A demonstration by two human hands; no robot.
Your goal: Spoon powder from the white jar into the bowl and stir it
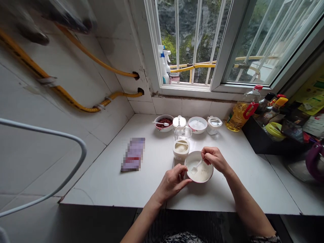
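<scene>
A white bowl (205, 176) with a pale, grainy powder in it stands near the counter's front edge. My left hand (173, 180) grips the bowl's left rim between thumb and fingers. In my right hand (214, 159) is a small white spoon (196, 167), pinched by its handle, its scoop end down in the bowl. Just behind the bowl, to the left, sits a seasoning jar (181, 150) with its clear lid flipped up and pale powder inside.
Along the back wall are a bowl of dark red spice (159, 128), another lidded jar (179, 122), a bowl of white grains (197, 125) and a clear jar (214, 125). An oil bottle (239, 113) stands right; a blurred purple packet (133, 154) lies left.
</scene>
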